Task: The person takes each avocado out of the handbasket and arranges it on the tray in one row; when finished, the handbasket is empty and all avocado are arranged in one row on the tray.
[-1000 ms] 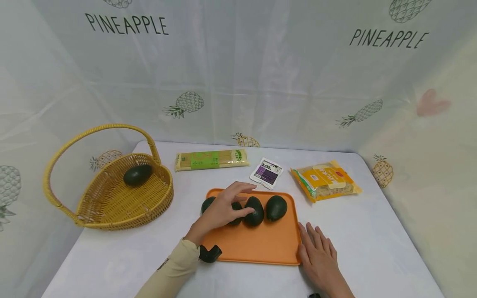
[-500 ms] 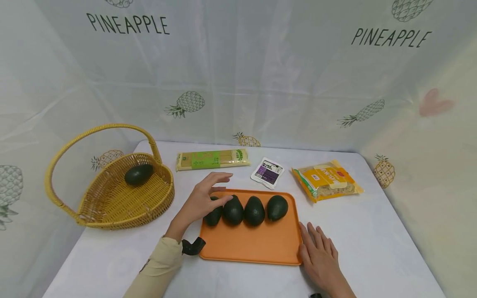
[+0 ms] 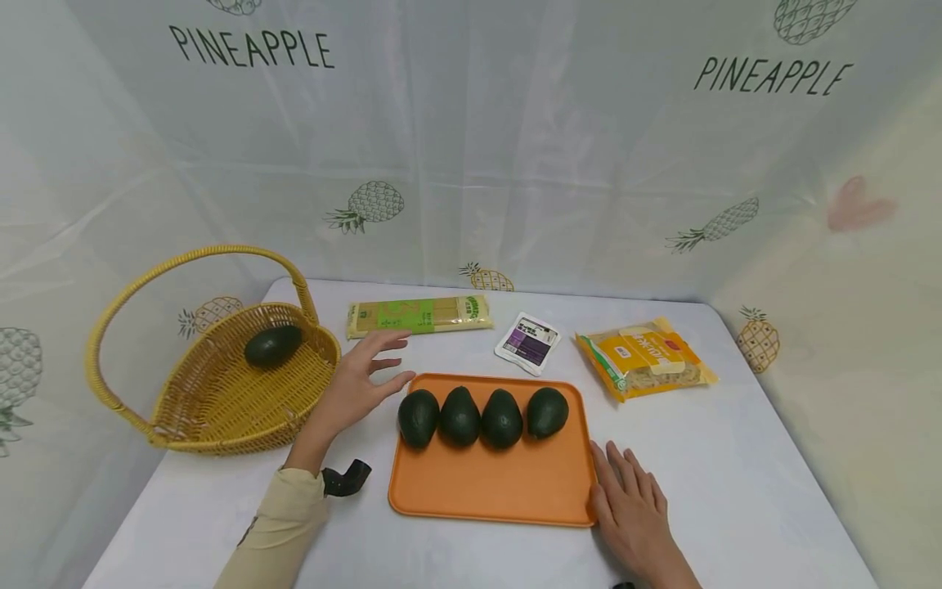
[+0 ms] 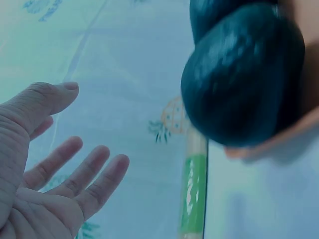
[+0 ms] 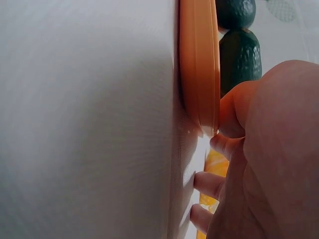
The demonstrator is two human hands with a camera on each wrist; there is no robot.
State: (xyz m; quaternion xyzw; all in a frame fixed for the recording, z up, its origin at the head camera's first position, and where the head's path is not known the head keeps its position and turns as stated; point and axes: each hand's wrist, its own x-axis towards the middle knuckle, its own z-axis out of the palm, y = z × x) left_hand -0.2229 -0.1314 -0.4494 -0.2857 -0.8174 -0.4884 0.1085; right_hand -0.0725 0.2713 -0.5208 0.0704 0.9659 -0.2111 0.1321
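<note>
Several dark green avocados (image 3: 459, 417) lie in a row along the far side of an orange tray (image 3: 486, 493). My left hand (image 3: 350, 393) hovers between the tray and a yellow wicker basket (image 3: 221, 447), fingers spread and relaxed, holding nothing. In the left wrist view its fingers (image 4: 92, 191) are apart from the nearest avocado (image 4: 241, 79). Another avocado (image 3: 273, 347) sits inside the basket. My right hand (image 3: 633, 515) rests on the table with its thumb side at the tray's right edge; in the right wrist view the thumb (image 5: 237, 109) is right at the tray rim.
Behind the tray lie a green-labelled pack of noodles (image 3: 419, 316) and a small white-and-purple packet (image 3: 527, 343). An orange bag (image 3: 645, 357) is at the back right. The basket's tall handle (image 3: 213, 249) arches over it. A pineapple-print sheet (image 3: 471, 147) hangs behind the table.
My left hand has moved left, away from over the avocados to beside the basket, uncovering the left ones. The right hand stays at the tray's edge.
</note>
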